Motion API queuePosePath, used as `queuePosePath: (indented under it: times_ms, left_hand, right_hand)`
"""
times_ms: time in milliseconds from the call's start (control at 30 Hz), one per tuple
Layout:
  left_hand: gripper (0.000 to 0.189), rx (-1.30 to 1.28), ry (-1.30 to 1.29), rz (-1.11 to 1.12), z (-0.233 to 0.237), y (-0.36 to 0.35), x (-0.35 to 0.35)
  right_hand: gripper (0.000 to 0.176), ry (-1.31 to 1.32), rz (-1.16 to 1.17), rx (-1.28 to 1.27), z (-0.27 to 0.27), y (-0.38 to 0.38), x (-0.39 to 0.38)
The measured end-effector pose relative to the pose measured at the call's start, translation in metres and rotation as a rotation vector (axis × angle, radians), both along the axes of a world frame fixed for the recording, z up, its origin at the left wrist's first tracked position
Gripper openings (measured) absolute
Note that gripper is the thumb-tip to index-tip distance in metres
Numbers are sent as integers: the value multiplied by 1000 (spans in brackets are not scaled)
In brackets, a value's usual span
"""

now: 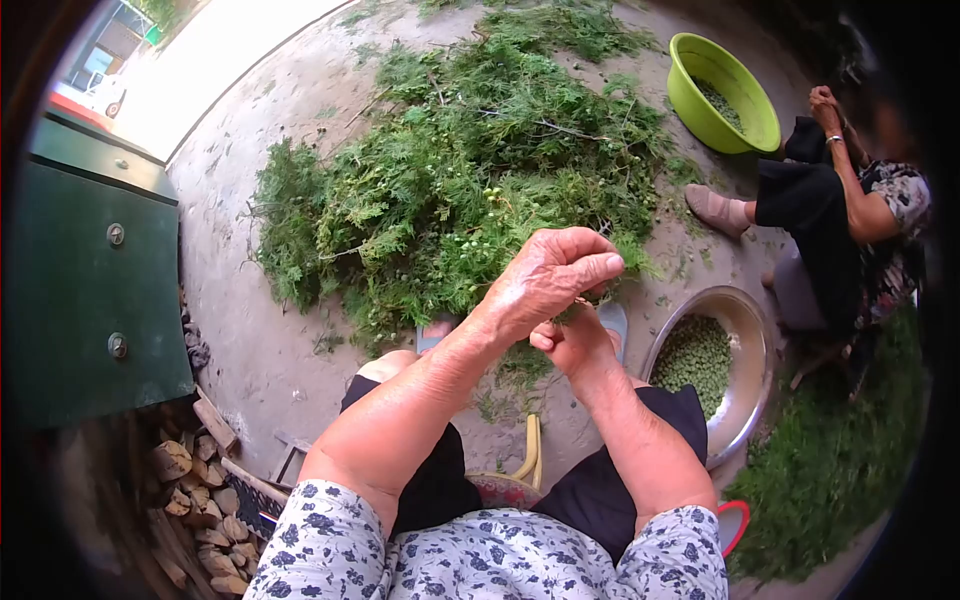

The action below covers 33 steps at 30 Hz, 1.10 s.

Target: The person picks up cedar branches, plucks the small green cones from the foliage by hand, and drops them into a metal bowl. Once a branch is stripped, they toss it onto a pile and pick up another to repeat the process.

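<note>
My left hand (556, 268) is raised over the near edge of a pile of cut evergreen branches (420, 195). Its fingers are bent together in a pinch, and their tips are mostly hidden behind the hand. Just below it, my right hand (582, 342) is closed on a small green sprig (568, 315), of which only a bit shows. To the right of my right knee stands a steel basin (757, 385) holding many small green cones (693, 362). Pale green cones also dot the branches in the pile.
Another person (850, 200) sits at the right, hands together, near a lime-green tub (683, 95) with green cones inside. Stripped greenery (830, 480) lies at lower right. Split firewood (205, 510) and a dark green cabinet (90, 290) are on the left.
</note>
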<state>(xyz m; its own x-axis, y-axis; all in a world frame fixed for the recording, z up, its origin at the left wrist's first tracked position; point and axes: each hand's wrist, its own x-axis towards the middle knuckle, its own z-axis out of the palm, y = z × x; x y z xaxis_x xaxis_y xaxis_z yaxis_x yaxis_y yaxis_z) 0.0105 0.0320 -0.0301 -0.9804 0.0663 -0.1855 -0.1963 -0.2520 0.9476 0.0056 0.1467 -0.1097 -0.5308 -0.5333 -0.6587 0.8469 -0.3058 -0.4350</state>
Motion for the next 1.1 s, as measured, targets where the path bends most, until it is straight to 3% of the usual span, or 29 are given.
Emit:
queuePosePath:
  times_ms: [100, 167, 233, 333, 400, 533, 633, 700, 767, 833, 900, 933, 1100]
  left_hand:
    - [20, 39, 85, 412, -10, -19, -6]
    - [22, 42, -24, 687, -11, -37, -9]
    - [14, 78, -117, 826, -11, -48, -6]
    - [18, -1, -198, 832, -20, -55, -2]
    - [40, -20, -303, 974, -27, -57, -2]
    - [57, 154, -473, 971, -24, -56, -3]
    - [57, 121, -527, 879, -26, -55, -5]
    - [49, 226, -481, 957, -37, -57, -5]
    - [38, 474, -474, 867, -50, -64, -7]
    - [28, 492, -413, 813, -35, -63, -10]
    - [28, 276, -432, 879, -14, -52, -10]
    - [28, 309, -306, 843, -25, -53, -11]
    - [31, 373, -319, 815, -31, -58, -15]
  right_hand:
    - [15, 7, 55, 56, 5, -2, 2]
    - [14, 88, 143, 80, 14, -2, 3]
    - [15, 112, 136, 76, 23, -2, 7]
    - [16, 169, 188, 53, 31, 0, 11]
    - [16, 231, 218, 67, 36, 1, 14]
    - [17, 316, 257, 109, 42, 0, 19]
    - [16, 389, 288, 167, 44, 0, 21]
    - [17, 425, 293, 176, 45, 1, 24]
    - [18, 448, 312, 176, 47, 3, 27]
    - [17, 431, 289, 175, 46, 5, 28]
    - [14, 614, 339, 194, 34, 9, 26]
    - [14, 617, 338, 194, 34, 10, 27]
    - [21, 931, 462, 312, 22, 7, 34]
